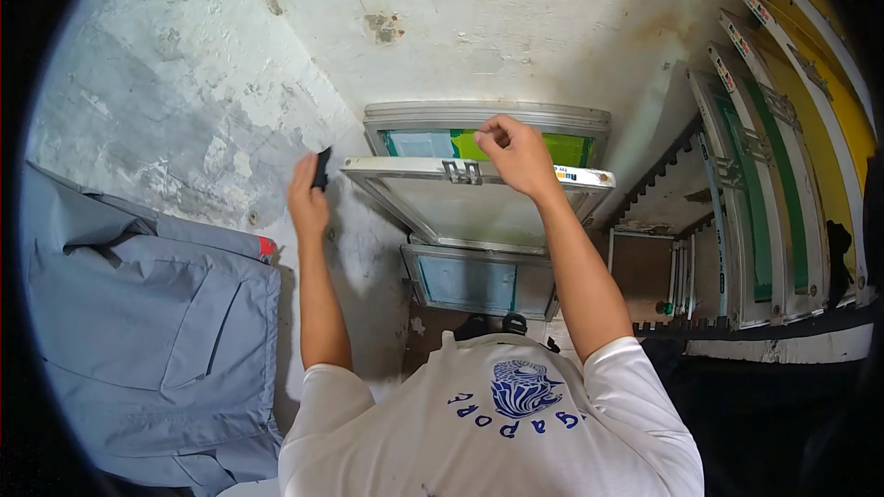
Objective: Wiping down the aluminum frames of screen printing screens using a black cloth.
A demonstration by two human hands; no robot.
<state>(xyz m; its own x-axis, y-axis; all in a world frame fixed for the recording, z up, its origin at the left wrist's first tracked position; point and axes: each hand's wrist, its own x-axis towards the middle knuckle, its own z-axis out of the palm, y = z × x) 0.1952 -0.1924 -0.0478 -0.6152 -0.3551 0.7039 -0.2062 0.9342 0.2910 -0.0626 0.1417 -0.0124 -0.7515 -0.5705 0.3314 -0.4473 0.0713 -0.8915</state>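
A small, flat black object (321, 168) is in my left hand (308, 198), raised at the left beside the wall; its kind is unclear. Over the top bar of a tilted metal-framed screen (474, 212) with pale mesh, my right hand (512, 156) has its thumb and fingers curled together in a pinch. What is between those fingertips, if anything, I cannot make out. Behind the tilted screen stand more metal-framed screens (405, 114), one with blue and bright green areas. Below it, nearer me, is another screen (470, 283) with a light blue panel.
At the right, several metal-framed screens (773, 156) with green and yellow mesh stand upright in a black notched rack (737, 323). A grey jacket (157, 313) hangs at the left. Worn, peeling walls (516, 18) meet in the corner ahead.
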